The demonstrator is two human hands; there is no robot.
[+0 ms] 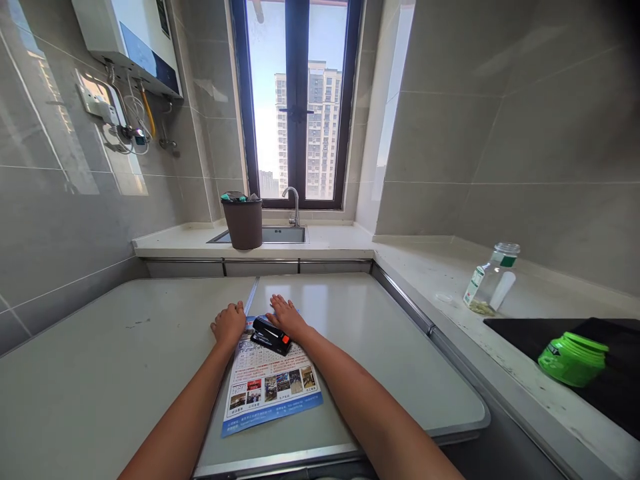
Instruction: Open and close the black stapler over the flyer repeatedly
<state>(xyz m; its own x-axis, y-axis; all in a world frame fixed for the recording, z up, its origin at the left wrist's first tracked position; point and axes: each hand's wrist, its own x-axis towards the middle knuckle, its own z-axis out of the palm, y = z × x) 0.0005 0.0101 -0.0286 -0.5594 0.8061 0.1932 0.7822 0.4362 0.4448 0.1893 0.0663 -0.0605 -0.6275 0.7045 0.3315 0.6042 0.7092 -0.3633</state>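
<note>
A printed flyer point(270, 381) with a blue border and small photos lies on the folding table point(380, 347). On its upper part rests a black stapler point(271, 337) with an orange-red patch at one end. My left hand point(229, 325) lies on the table at the flyer's upper left edge, fingers loosely bent and holding nothing visible. Flat at the upper right, my right hand point(287, 316) has its fingers spread, right beside the stapler. Part of the flyer's top and right edge is hidden by my right hand and forearm.
Along the back counter stand a brown bin point(243, 223) and a sink point(283, 235) with a tap point(296, 207). To the right are a glass jar point(493, 280), a green tub point(573, 360) and a black cooktop point(617, 393). A water heater point(133, 43) hangs at left.
</note>
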